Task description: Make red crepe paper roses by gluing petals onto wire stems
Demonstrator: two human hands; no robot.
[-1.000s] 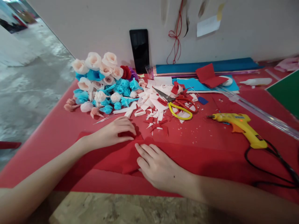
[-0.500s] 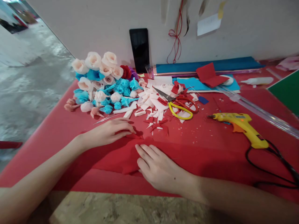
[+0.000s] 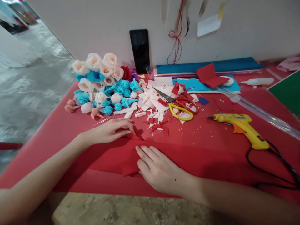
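A sheet of red crepe paper (image 3: 107, 157) lies across the front of the red table. My left hand (image 3: 114, 129) has its fingers bent and pinched at the paper's far edge, where a small corner sticks up by the fingertips. Below and right of it, my right hand (image 3: 156, 167) rests flat on the paper, fingers stretched out and pressing it down. A fold of the paper shows beside the right thumb. Just beyond the hands lie red and white paper scraps (image 3: 153, 106), with scissors (image 3: 181, 109) with one yellow and one red handle on top.
Paper flowers (image 3: 105, 84) in white, blue and pink are heaped at the back left. A yellow glue gun (image 3: 242, 126) with a black cord lies on the right. A phone (image 3: 140, 50) leans on the wall. Rolled blue paper (image 3: 208, 65) and a glue bottle (image 3: 257, 81) are farther back.
My left hand has shifted slightly left, its fingers more bent at the paper's edge. My right hand has stayed in place.
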